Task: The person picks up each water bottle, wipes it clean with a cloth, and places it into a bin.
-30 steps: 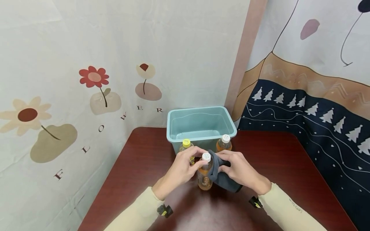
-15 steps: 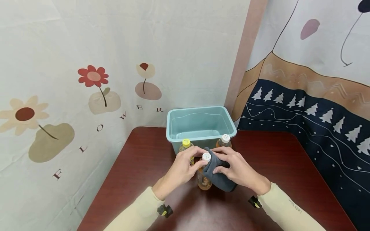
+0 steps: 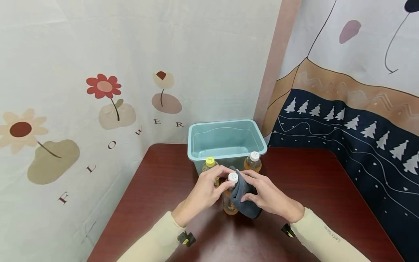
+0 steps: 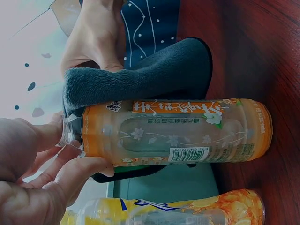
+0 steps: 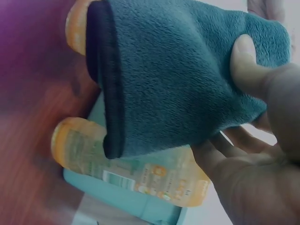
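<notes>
A clear drink bottle with an orange label (image 4: pixel 178 133) and a white cap (image 3: pixel 233 177) stands upright on the table. My left hand (image 3: pixel 209 185) grips it at the neck, thumb and fingers just below the cap. My right hand (image 3: pixel 266 193) holds a folded dark grey-blue cloth (image 5: pixel 173 75) against the bottle's right side, thumb on the near face and fingers behind. The cloth covers part of the bottle in the head view. Behind my left hand stands a yellow-capped bottle (image 3: pixel 210 162), partly hidden. Another white-capped bottle (image 3: pixel 253 163) is behind my right hand.
A light blue plastic bin (image 3: pixel 226 159) stands at the back of the dark red table (image 3: pixel 311 174), right behind the two rear bottles. A printed curtain (image 3: pixel 131 54) hangs along the table's back and sides.
My right hand has brought the cloth further round the front of the bottle, and its lower end has swung left. My left hand stays at the bottle's neck.
</notes>
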`<move>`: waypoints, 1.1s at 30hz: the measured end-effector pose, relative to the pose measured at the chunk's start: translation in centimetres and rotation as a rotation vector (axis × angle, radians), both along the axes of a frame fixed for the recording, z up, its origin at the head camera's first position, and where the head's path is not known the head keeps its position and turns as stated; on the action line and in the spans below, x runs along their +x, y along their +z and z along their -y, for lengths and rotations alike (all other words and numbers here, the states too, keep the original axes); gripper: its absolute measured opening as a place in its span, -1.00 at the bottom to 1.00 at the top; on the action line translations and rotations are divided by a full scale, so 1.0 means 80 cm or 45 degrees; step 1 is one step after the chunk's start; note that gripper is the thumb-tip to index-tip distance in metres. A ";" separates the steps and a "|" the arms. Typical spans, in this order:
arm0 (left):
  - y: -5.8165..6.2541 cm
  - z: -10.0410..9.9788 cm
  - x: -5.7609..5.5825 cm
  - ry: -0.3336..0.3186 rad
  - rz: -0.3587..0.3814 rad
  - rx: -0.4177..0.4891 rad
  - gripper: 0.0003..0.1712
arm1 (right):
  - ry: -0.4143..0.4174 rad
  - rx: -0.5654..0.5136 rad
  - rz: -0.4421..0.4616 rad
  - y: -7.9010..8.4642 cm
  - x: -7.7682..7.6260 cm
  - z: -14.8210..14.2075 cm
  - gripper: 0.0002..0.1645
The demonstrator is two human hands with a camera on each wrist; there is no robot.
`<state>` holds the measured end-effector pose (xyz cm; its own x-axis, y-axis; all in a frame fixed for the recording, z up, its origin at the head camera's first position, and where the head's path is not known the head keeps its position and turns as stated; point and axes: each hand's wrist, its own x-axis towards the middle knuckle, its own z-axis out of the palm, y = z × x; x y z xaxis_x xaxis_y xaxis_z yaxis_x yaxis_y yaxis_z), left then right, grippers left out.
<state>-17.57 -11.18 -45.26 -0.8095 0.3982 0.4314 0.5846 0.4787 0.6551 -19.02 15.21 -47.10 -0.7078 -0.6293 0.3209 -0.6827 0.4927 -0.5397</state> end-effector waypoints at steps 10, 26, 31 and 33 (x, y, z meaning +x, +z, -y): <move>0.001 0.001 0.000 0.008 -0.048 0.006 -0.68 | -0.046 0.037 -0.027 -0.027 -0.007 0.000 -0.21; 0.000 -0.002 0.002 0.007 -0.057 -0.008 -0.71 | -0.031 0.377 0.004 -0.093 -0.016 0.005 -0.71; 0.001 -0.002 0.002 0.009 -0.078 -0.007 -0.70 | -0.045 0.361 0.007 -0.095 -0.018 0.004 -0.71; 0.002 -0.002 0.002 0.010 -0.079 -0.006 -0.69 | -0.043 0.342 0.019 -0.095 -0.018 0.003 -0.70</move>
